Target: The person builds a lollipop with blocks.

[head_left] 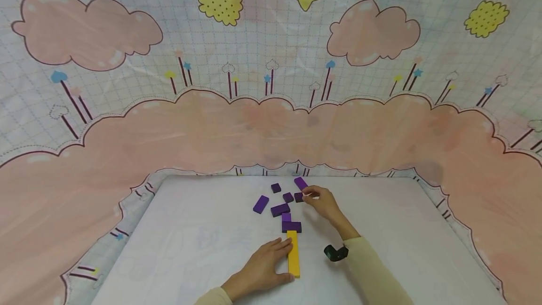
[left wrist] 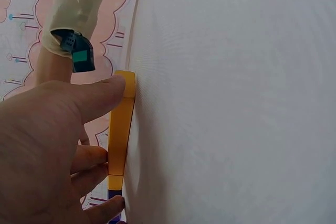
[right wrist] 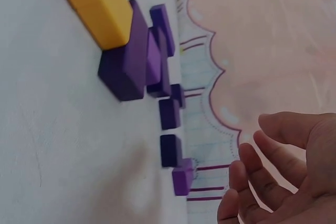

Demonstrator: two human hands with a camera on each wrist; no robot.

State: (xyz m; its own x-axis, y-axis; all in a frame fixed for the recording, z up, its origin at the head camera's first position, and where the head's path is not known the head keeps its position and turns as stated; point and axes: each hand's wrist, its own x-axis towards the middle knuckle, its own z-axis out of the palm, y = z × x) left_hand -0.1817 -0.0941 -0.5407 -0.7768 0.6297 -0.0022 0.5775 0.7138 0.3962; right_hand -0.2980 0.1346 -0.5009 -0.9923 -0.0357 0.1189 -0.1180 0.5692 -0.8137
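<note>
My left hand (head_left: pixel 264 263) rests beside a straight yellow row of blocks (head_left: pixel 293 260). In the left wrist view its thumb lies against the near end of the yellow row (left wrist: pixel 120 129), with the fingers along the same side. Across the row's far end lies a dark purple block (head_left: pixel 296 226), with a lighter purple block (head_left: pixel 286 217) just behind it. Above the far purple pieces hovers my right hand (head_left: pixel 322 201), thumb and fingers apart with nothing between them. Its fingertips overlap a small purple cube (head_left: pixel 298 197) and a purple oblong block (head_left: pixel 300 183) in the head view.
Farther left on the white table (head_left: pixel 178 248) are an angled purple block (head_left: pixel 260 204), another oblong block (head_left: pixel 280 210) and two small cubes, one at the back (head_left: pixel 276 188). A patterned cloth (head_left: pixel 254 131) surrounds the table. A dark wrist camera (head_left: pixel 336 252) sits by the right sleeve.
</note>
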